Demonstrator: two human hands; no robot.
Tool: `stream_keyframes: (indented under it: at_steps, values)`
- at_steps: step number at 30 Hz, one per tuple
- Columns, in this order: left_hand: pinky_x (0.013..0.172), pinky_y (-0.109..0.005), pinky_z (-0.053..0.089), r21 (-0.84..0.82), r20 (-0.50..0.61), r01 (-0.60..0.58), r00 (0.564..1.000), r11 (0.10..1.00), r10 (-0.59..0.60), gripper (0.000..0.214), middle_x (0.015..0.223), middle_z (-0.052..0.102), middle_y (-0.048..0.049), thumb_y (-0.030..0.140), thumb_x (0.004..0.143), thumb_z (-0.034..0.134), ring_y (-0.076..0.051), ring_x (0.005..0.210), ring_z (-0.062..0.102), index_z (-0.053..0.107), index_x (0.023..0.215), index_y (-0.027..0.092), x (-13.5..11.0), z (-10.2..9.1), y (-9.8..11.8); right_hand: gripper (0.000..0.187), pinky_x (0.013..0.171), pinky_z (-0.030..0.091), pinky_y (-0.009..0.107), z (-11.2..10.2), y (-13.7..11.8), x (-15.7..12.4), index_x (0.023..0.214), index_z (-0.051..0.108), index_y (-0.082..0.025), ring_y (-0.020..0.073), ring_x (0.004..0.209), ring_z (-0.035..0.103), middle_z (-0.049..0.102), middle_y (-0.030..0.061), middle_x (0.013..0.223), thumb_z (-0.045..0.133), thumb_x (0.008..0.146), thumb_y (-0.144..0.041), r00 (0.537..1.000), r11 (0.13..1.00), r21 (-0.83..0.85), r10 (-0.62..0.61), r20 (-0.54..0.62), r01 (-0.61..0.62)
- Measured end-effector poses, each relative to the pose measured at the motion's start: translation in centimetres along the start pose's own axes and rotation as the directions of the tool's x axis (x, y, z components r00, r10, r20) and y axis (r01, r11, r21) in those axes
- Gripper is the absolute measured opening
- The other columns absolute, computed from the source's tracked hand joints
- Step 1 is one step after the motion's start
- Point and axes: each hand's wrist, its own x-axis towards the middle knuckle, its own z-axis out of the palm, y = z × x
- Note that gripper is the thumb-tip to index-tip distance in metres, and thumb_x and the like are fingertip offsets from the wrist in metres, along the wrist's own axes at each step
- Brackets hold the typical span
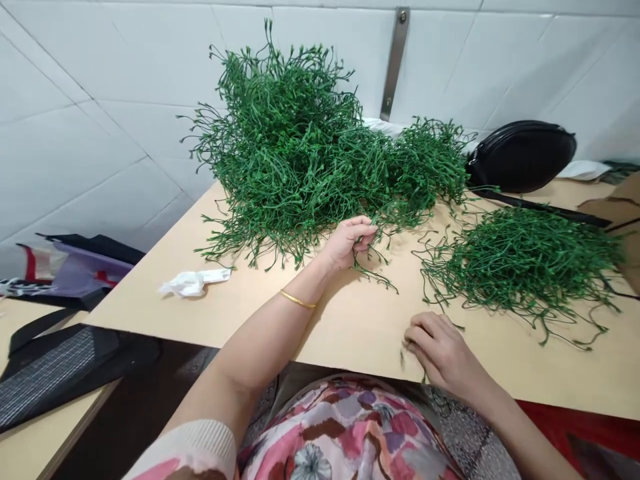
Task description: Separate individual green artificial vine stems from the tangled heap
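Observation:
My left hand (353,241) is closed in a pinch at the near edge of a big heap of thin green plastic-looking plant stems (300,147) with small bud tips. A few green stems (376,275) hang from its fingers over the table. Lower and to the right, my right hand (443,350) rests near the table's front edge with its fingers curled together. Short bits of a green stem poke out around those fingers; the rest of it is hidden in the hand. A smaller, flatter pile of the same stems (525,260) lies beyond my right hand.
The pale wooden table (260,320) meets a white tiled wall. A crumpled white tissue (193,283) lies at the left. A black bag (523,157) with a strap stands at the back right. Fabric bags (50,373) lie on a lower surface at the left.

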Motion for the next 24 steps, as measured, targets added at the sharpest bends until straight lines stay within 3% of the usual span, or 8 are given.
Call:
stream_keyframes:
  at_steps: [4,9,15,20,24]
  values:
    - [0.041,-0.015,0.02,-0.049,-0.028,-0.041,0.999,0.998,0.04,0.025,0.048,0.04,0.0075,0.017,0.061,0.067,-0.001,0.038,0.027,0.042,0.064,0.016,-0.4,0.2,0.6,0.022,0.069,0.03,0.031,0.7,1.7,0.5,0.077,0.055,-0.016,0.0181,0.072,0.04,0.051,0.0065,0.076,0.038,0.081,-0.003,0.994,0.96,-0.276,0.016,-0.111,-0.047]
    - [0.043,-0.017,0.026,0.035,-0.021,-0.042,0.999,0.998,0.043,0.021,0.049,0.045,0.0055,0.018,0.061,0.066,-0.002,0.04,0.032,0.046,0.063,0.014,-0.2,0.3,0.1,0.018,0.07,0.023,0.035,-2.5,6.0,3.6,0.083,0.06,-0.014,0.022,0.078,0.039,0.056,0.0105,0.079,0.044,0.079,-0.007,0.982,0.759,-0.625,0.1,-0.163,-0.181]
    - [0.043,-0.017,0.025,0.084,-0.059,-0.042,0.997,0.996,0.047,0.021,0.049,0.046,0.0048,0.02,0.06,0.067,-0.002,0.041,0.035,0.048,0.063,0.014,0.0,0.5,-0.5,0.021,0.069,0.02,0.035,-4.5,11.3,4.6,0.091,0.059,-0.014,0.0232,0.081,0.043,0.061,0.0113,0.085,0.044,0.079,-0.008,0.955,0.672,-0.687,0.269,-0.122,-0.277]
    - [0.043,-0.017,0.025,0.099,-0.087,-0.044,0.995,0.994,0.052,0.021,0.048,0.046,0.005,0.02,0.059,0.069,-0.004,0.042,0.037,0.05,0.064,0.014,0.0,0.4,-0.2,0.024,0.07,0.022,0.036,-6.1,12.5,4.3,0.093,0.059,-0.014,0.0241,0.085,0.048,0.063,0.0125,0.089,0.04,0.08,-0.007,0.924,0.637,-0.705,0.377,-0.068,-0.312]
    - [0.043,-0.018,0.025,0.082,-0.106,-0.038,0.993,0.996,0.047,0.021,0.047,0.046,0.0049,0.02,0.058,0.068,-0.003,0.041,0.036,0.049,0.063,0.014,0.0,0.5,-0.2,0.021,0.071,0.026,0.036,-7.6,12.8,4.4,0.095,0.059,-0.015,0.0262,0.09,0.051,0.064,0.0126,0.094,0.043,0.083,-0.022,0.862,0.652,-0.646,0.507,-0.015,-0.396]
